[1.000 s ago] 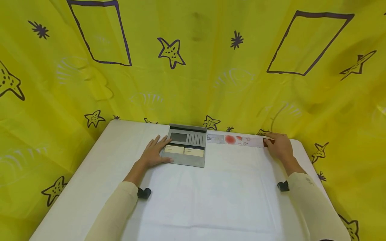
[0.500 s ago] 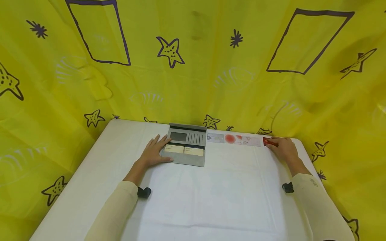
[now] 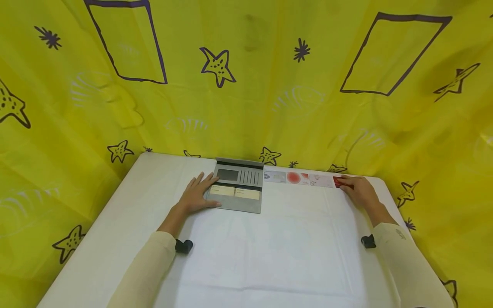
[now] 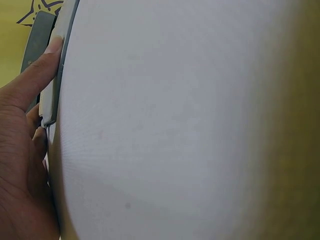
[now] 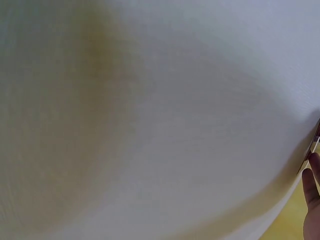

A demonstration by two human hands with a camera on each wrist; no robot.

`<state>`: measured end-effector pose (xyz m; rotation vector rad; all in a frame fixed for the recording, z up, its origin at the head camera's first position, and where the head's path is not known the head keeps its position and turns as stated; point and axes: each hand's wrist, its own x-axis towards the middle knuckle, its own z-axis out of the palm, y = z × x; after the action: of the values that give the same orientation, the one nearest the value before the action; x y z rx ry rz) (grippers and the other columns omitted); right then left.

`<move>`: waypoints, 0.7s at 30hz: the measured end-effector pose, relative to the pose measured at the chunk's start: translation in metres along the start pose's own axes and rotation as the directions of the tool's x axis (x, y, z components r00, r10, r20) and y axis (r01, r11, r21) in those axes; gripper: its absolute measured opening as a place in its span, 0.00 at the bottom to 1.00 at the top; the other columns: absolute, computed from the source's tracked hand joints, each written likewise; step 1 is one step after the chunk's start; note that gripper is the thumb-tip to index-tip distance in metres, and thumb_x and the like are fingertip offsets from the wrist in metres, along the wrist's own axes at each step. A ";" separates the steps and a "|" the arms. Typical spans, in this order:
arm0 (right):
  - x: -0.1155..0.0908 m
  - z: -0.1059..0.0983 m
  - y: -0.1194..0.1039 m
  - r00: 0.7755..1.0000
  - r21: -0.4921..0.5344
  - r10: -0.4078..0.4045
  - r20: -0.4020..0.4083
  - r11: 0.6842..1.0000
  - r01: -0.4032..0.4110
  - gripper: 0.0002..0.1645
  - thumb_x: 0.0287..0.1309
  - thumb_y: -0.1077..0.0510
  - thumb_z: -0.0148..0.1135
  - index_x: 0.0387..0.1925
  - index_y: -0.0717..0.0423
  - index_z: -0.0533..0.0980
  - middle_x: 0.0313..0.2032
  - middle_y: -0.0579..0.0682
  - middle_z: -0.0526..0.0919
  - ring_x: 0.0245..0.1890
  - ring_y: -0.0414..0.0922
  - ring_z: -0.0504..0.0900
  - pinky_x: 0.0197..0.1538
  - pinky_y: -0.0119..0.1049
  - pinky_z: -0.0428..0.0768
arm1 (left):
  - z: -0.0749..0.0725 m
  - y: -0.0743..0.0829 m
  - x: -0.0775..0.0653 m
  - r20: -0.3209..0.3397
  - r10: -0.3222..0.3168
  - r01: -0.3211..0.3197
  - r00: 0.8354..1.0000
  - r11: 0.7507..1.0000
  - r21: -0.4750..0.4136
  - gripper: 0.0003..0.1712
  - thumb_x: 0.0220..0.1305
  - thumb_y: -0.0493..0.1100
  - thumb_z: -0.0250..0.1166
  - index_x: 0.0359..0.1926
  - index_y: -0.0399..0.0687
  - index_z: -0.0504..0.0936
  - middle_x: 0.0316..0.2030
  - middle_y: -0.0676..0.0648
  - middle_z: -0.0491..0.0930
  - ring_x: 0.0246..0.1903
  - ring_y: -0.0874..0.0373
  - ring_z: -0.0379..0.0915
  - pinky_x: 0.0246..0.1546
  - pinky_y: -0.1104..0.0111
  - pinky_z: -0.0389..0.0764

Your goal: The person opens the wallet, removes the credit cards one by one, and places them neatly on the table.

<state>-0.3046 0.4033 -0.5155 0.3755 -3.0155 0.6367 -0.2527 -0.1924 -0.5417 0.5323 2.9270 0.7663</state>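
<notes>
My left hand (image 3: 197, 196) rests spread on the left side of an unfolded grey wallet (image 3: 235, 204). Its fingers lie by the upper panel, and in the left wrist view the thumb (image 4: 40, 75) presses the wallet's near edge. Two cream cards (image 3: 247, 194) show in the wallet's lower pocket. At the right, my right hand (image 3: 361, 191) holds a red card (image 3: 337, 182) between thumb and fingers, low on the table; the hand covers its right part. Only the fingertips (image 5: 308, 182) and the card's dark edge appear in the right wrist view.
A row of cards runs from the wallet to the red one: a pale card (image 3: 275, 176), a card with a red circle (image 3: 294, 178) and a pinkish card (image 3: 321, 181). They lie on a white-covered table (image 3: 262, 252) against a yellow patterned curtain (image 3: 246, 115).
My right hand first shifted right, uncovering part of the red card, then moved slightly left; the card now lies against the pinkish card's right edge. The left hand and wallet have stayed still.
</notes>
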 end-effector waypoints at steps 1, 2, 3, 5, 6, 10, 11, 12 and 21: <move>0.000 0.000 0.000 1.000 0.001 -0.002 0.000 1.000 0.002 0.25 0.71 0.62 0.66 0.65 0.66 0.77 0.65 0.72 0.75 0.63 0.76 0.72 0.63 0.71 0.70 | 0.000 0.000 0.000 -0.001 0.001 -0.001 1.000 1.000 0.001 0.57 0.57 0.68 0.73 0.82 0.51 0.63 0.82 0.42 0.51 0.82 0.38 0.34 0.79 0.43 0.33; 0.000 0.001 0.000 1.000 0.001 -0.003 0.000 1.000 0.003 0.25 0.71 0.62 0.66 0.65 0.66 0.77 0.65 0.72 0.75 0.62 0.76 0.72 0.63 0.72 0.70 | 0.000 0.000 0.000 -0.001 0.001 -0.001 1.000 1.000 0.002 0.57 0.58 0.68 0.73 0.82 0.51 0.63 0.82 0.42 0.51 0.82 0.38 0.34 0.79 0.44 0.33; 0.000 0.001 0.001 1.000 0.000 -0.005 0.000 1.000 0.005 0.25 0.71 0.61 0.66 0.65 0.66 0.77 0.65 0.71 0.75 0.62 0.76 0.72 0.63 0.72 0.70 | 0.000 0.000 0.000 -0.001 0.000 0.000 1.000 1.000 0.006 0.57 0.58 0.68 0.73 0.82 0.51 0.63 0.83 0.43 0.51 0.82 0.38 0.34 0.79 0.44 0.33; 0.000 0.001 0.001 1.000 -0.007 -0.010 0.001 1.000 0.010 0.25 0.71 0.61 0.66 0.65 0.65 0.77 0.65 0.71 0.75 0.62 0.76 0.71 0.63 0.72 0.70 | 0.000 0.000 0.000 -0.001 0.001 -0.001 1.000 1.000 0.009 0.57 0.58 0.68 0.73 0.82 0.51 0.62 0.83 0.43 0.51 0.82 0.38 0.34 0.79 0.44 0.33; 0.000 0.001 0.001 1.000 -0.011 -0.012 0.002 1.000 0.012 0.25 0.71 0.61 0.66 0.65 0.65 0.77 0.66 0.71 0.75 0.62 0.76 0.71 0.63 0.73 0.69 | 0.000 0.000 0.000 -0.002 0.002 -0.002 1.000 1.000 0.010 0.57 0.58 0.68 0.73 0.82 0.51 0.62 0.83 0.43 0.51 0.82 0.38 0.34 0.79 0.44 0.33; 0.000 0.001 -0.001 1.000 -0.025 -0.019 0.000 1.000 0.019 0.25 0.72 0.60 0.66 0.66 0.65 0.77 0.66 0.71 0.75 0.61 0.77 0.71 0.63 0.73 0.69 | -0.001 0.000 0.000 -0.002 0.006 -0.006 1.000 1.000 0.003 0.58 0.57 0.68 0.73 0.82 0.51 0.62 0.83 0.43 0.51 0.82 0.38 0.34 0.79 0.44 0.33; -0.001 0.001 -0.001 1.000 -0.026 -0.020 -0.002 0.999 0.020 0.25 0.72 0.60 0.66 0.65 0.65 0.77 0.66 0.71 0.75 0.61 0.77 0.71 0.63 0.73 0.69 | -0.001 0.000 0.000 -0.003 0.006 -0.006 1.000 1.000 0.002 0.58 0.57 0.68 0.73 0.82 0.51 0.62 0.83 0.43 0.51 0.82 0.38 0.34 0.79 0.44 0.33; -0.001 0.001 -0.001 1.000 -0.027 -0.022 -0.004 0.999 0.022 0.25 0.72 0.60 0.66 0.65 0.65 0.77 0.66 0.71 0.75 0.61 0.77 0.71 0.63 0.73 0.69 | -0.001 0.000 0.000 -0.004 0.007 -0.007 1.000 1.000 0.000 0.58 0.57 0.68 0.73 0.82 0.52 0.62 0.83 0.43 0.51 0.82 0.38 0.34 0.79 0.44 0.33; 0.000 0.004 -0.001 1.000 -0.020 -0.021 -0.010 1.000 0.021 0.23 0.72 0.61 0.65 0.65 0.64 0.78 0.66 0.68 0.76 0.63 0.75 0.71 0.65 0.72 0.68 | 0.001 -0.003 0.001 0.001 0.006 -0.006 1.000 1.000 0.003 0.58 0.57 0.68 0.72 0.82 0.51 0.62 0.83 0.43 0.51 0.82 0.38 0.33 0.79 0.43 0.33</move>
<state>-0.3046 0.4010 -0.5184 0.4010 -3.0013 0.6044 -0.2545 -0.1935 -0.5437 0.5424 2.9269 0.7627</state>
